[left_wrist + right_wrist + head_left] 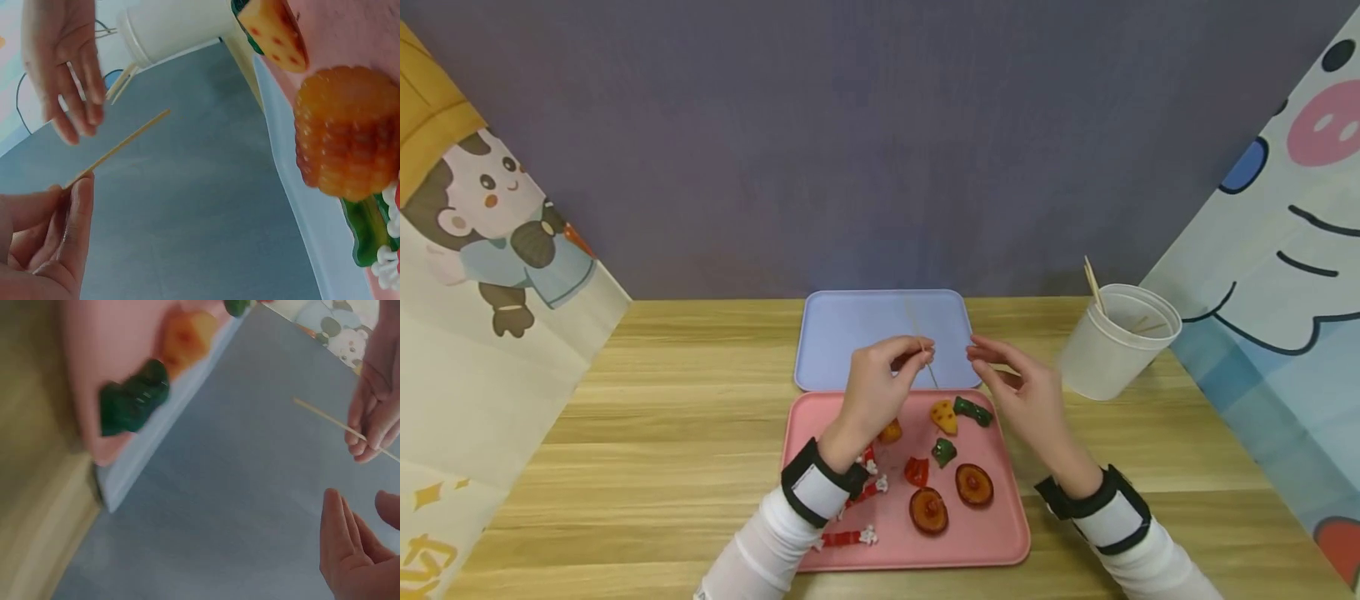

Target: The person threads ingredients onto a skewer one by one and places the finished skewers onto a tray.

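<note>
My left hand (883, 379) pinches a thin wooden skewer (128, 142) between thumb and fingertips, above the seam of the two trays. In the head view the skewer slants upward and away. Just to the right, my right hand (1022, 387) holds nothing, its thumb and fingers apart, fingertips pointing toward the left hand. Below lies a pink tray (955, 554) with toy food: a corn piece (350, 131), a yellow spotted wedge (944, 417), green pieces (973, 412), a red pepper piece (917, 472), two brown round slices (928, 511) and red-and-white sticks (846, 538) partly behind the left wrist.
A blue tray (850, 333) lies behind the pink one, against the grey back wall (880, 150). To the right stands a white bucket (1105, 358) with several skewers (1093, 283) leaning in it. Printed side panels flank the wooden table (662, 433).
</note>
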`<state>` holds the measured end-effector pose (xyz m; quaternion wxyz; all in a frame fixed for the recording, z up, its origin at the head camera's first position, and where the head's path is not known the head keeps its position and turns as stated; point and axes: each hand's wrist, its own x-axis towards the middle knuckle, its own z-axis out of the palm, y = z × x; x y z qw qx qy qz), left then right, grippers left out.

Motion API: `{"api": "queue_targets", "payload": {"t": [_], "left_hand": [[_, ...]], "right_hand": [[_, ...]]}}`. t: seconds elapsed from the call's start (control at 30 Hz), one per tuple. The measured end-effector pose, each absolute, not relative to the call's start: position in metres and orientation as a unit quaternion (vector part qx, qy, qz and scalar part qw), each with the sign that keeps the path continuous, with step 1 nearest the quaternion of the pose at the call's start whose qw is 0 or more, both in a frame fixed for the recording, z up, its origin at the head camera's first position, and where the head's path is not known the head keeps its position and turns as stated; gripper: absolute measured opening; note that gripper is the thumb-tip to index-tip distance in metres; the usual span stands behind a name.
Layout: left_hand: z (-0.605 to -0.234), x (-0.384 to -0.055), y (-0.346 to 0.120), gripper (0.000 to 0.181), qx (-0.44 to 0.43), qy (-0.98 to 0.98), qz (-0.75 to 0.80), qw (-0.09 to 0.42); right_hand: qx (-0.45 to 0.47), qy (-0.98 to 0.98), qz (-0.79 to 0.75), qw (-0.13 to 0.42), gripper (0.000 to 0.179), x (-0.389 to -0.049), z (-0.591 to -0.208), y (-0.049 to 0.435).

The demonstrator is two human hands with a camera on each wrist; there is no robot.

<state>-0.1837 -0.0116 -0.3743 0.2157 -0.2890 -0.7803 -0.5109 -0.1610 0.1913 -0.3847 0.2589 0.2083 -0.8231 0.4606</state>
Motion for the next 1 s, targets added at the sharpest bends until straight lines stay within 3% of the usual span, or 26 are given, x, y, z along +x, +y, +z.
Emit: {"api": "queue_targets", "payload": {"t": [0.4,0.77,1.0], "left_hand": [[-0.357,-0.168,-0.006,0.015,-0.236,-0.719,-0.638,0.144],[-0.354,-0.162,-0.002,0.016,-0.234,-0.672,-0.695,0.103],[-0.375,-0.174,-0.001,0.019,-0.25,-0.748,-0.601,0.129]], "right_hand": [[0.206,-0.861,0.444,0.137,0.028,-0.131,-0.377,0.184],[0.234,-0.819,0.499,0.157,0.021,-0.139,-0.396,0.195],[0.212,-0.816,0.51,0.169,0.017,-0.138,-0.388,0.202]]}}
